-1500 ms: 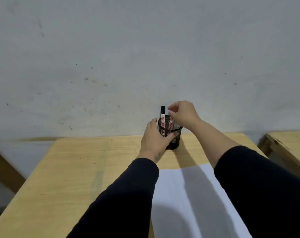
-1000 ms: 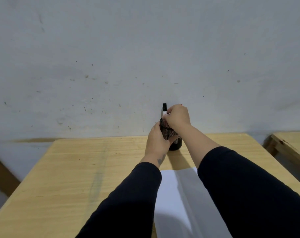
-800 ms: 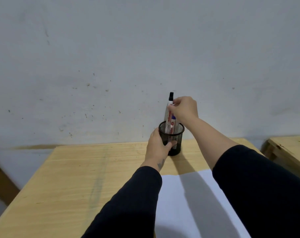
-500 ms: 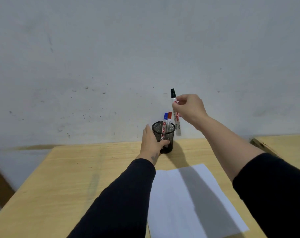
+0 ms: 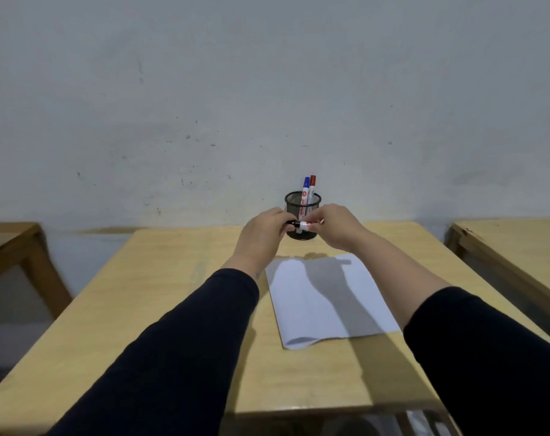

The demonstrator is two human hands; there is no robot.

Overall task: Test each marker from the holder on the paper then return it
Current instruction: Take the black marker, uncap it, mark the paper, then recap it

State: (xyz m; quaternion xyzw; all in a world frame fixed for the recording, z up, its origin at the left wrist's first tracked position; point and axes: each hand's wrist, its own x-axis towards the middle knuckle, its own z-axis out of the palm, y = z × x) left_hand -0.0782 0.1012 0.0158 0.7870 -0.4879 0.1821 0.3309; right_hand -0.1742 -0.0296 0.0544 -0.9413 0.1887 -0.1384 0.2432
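A black mesh holder [image 5: 302,202] stands at the far edge of the wooden table [image 5: 160,297], with a blue-capped marker [image 5: 305,187] and a red-capped marker [image 5: 312,185] upright in it. In front of the holder both hands hold a black-capped marker [image 5: 301,225] level. My left hand [image 5: 264,234] grips its black cap end, my right hand [image 5: 336,228] grips its white barrel. A white sheet of paper [image 5: 324,297] lies on the table below my hands, partly shaded by my right arm.
A grey wall rises right behind the table. Another wooden table [image 5: 516,247] stands to the right, a third [image 5: 12,243] to the left. The near table edge runs along the bottom of the view.
My right hand lifted the black-capped marker out of the holder and brought it down in front. My left hand let go of the holder and took the marker's cap end.
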